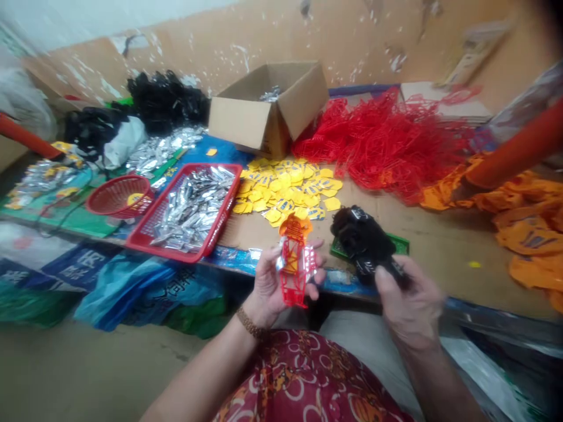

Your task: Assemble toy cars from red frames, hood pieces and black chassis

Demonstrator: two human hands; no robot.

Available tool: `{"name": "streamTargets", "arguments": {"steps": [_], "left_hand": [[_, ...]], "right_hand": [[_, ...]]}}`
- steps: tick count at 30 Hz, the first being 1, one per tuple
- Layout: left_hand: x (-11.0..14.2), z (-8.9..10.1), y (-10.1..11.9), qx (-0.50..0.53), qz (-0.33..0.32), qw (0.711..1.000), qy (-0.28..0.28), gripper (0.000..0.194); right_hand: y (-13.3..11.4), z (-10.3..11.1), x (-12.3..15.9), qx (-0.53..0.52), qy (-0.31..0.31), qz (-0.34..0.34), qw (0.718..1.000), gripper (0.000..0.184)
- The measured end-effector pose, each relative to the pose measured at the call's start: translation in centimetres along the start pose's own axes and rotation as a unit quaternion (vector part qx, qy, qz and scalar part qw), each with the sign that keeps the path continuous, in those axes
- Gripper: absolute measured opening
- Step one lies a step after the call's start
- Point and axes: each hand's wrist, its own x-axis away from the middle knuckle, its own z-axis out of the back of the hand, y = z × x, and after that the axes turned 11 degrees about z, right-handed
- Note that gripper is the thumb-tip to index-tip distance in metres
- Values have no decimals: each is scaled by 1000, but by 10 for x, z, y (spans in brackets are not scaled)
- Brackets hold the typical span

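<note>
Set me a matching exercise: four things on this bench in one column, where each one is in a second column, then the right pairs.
Things:
1. silver foil packets
2. red lattice frame
3. black bundle
4. yellow tags

Places:
A. held in the right hand
B. lying in a red plastic tray
C. held in the left hand
D. spread on the tabletop in front of a cardboard box

Pairs: 1-B, 2-C, 3-A, 4-D
</note>
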Motion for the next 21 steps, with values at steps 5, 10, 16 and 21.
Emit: {"name": "streamTargets", "arguments": {"steps": [5, 10, 16, 21], "left_hand": [[5, 6, 3, 14, -33, 999, -14, 93], [12, 15, 4, 7, -64, 998, -22, 92], [33, 26, 14, 12, -88, 996, 0, 82], [53, 42, 14, 25, -105, 994, 4, 81]], "right_hand": [[4, -1, 9, -36, -12, -71, 997, 15], [1, -7, 12, -37, -37, -91, 994, 14], [1, -17, 16, -59, -75, -82, 992, 15], [7, -25, 20, -52, -83, -76, 992, 19]]}}
